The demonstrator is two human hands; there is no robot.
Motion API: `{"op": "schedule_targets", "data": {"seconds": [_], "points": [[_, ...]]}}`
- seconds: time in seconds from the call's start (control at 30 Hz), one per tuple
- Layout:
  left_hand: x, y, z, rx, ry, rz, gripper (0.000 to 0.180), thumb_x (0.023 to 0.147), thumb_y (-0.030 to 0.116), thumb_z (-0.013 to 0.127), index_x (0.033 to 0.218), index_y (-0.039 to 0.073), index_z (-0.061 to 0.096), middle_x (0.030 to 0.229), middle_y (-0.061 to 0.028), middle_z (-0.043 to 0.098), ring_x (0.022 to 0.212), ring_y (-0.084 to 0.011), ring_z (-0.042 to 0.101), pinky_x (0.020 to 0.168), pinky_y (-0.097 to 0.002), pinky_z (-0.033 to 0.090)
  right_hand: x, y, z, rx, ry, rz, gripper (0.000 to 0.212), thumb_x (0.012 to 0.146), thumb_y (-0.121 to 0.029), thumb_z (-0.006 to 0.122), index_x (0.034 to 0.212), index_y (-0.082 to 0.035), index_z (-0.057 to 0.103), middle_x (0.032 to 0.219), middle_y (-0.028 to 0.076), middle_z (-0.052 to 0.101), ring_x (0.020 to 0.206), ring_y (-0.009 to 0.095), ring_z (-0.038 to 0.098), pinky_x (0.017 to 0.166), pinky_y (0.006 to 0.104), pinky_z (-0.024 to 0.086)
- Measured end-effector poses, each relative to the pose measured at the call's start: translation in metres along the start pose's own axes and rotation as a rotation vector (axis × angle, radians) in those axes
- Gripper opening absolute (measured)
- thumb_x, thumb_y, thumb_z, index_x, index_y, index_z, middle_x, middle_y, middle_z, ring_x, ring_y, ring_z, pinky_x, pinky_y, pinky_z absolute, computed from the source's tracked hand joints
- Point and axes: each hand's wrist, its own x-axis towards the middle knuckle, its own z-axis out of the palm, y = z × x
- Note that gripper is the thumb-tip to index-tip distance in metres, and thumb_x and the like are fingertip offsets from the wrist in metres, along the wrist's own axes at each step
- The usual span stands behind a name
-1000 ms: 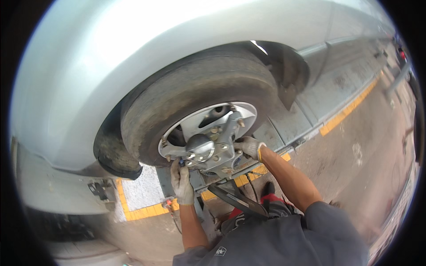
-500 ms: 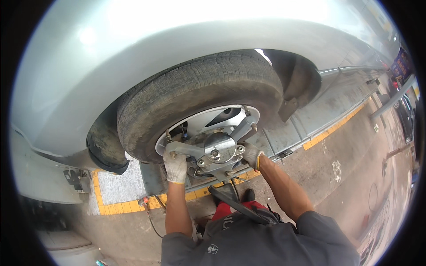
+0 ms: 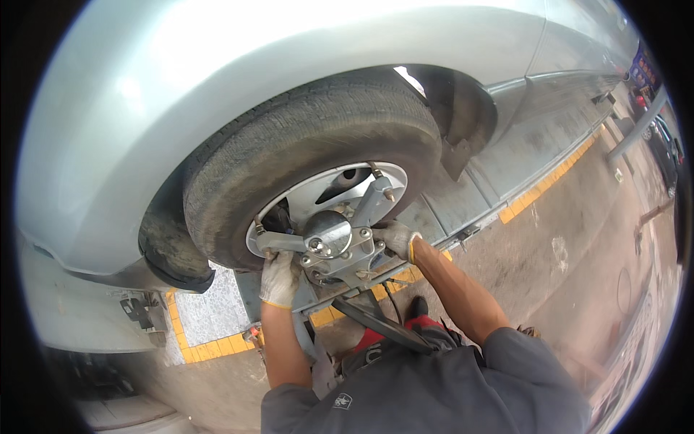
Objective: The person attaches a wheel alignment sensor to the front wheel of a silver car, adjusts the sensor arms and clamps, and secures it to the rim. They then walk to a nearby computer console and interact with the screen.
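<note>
A silver metal wheel clamp (image 3: pixel 338 249) with a round centre plate lies against the pale rim (image 3: pixel 396 173) of a car wheel. Its arms reach out to the rim's edge, with small metal pegs at their ends. My left hand (image 3: pixel 280 276), in a whitish knit glove, is closed around the clamp's left arm close to the tyre (image 3: pixel 311 137). On the other side, my right hand (image 3: pixel 397 240), gloved the same way, grips the clamp's right side; its fingertips are hidden behind the metal. A dark bar (image 3: pixel 383 325) slants below the clamp, in front of my body.
The silver car body (image 3: pixel 238 79) arches over the wheel. A grey metal platform (image 3: pixel 499 170) with a yellow-marked edge (image 3: pixel 542 195) runs beside it to the right. At the left is a speckled light plate (image 3: pixel 213 311), near a small orange-red fitting (image 3: pixel 253 335).
My view has shifted a little, and wheel and clamp appear further left. Against the rim, the clamp has moved slightly left, both hands still holding it.
</note>
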Motion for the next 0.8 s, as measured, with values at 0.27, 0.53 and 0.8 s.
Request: {"op": "schedule_targets", "data": {"seconds": [0.27, 0.53, 0.8], "points": [[-0.014, 0.033, 0.032, 0.032, 0.224, -0.055, 0.033, 0.106, 0.008, 0.073, 0.136, 0.003, 0.061, 0.122, -0.0097, 0.074, 0.108, -0.0208, 0.073, 0.092, -0.0359, 0.062, -0.002, -0.002, -0.001, -0.034, 0.01, -0.044, 0.047, 0.093, -0.043, 0.08, 0.112, 0.0, 0.08, 0.081, 0.005, 0.074, 0.057, 0.014, 0.06, 0.048, 0.0312, 0.044], [0.014, 0.008, 0.034, 0.552, 0.391, 0.414, 0.048, 0.095, 0.0, 0.079, 0.138, -0.004, 0.059, 0.124, -0.0152, 0.075, 0.106, -0.0227, 0.074, 0.095, -0.0367, 0.062, -0.003, -0.001, 0.002, 0.02, 0.017, -0.008, 0.052, 0.094, -0.042, 0.079, 0.122, 0.001, 0.076, 0.084, 0.004, 0.072, 0.057, 0.013, 0.058, 0.049, 0.0299, 0.045], [0.047, -0.015, -0.01, 0.463, 0.147, 0.474, 0.03, 0.093, 0.025, 0.088, 0.108, 0.002, 0.077, 0.105, -0.0102, 0.081, 0.096, -0.0252, 0.079, 0.089, -0.0373, 0.062, 0.005, -0.005, -0.004, -0.111, -0.02, -0.011, 0.049, 0.093, -0.046, 0.079, 0.11, 0.0, 0.078, 0.08, 0.003, 0.068, 0.055, 0.014, 0.055, 0.047, 0.0322, 0.042]]}}
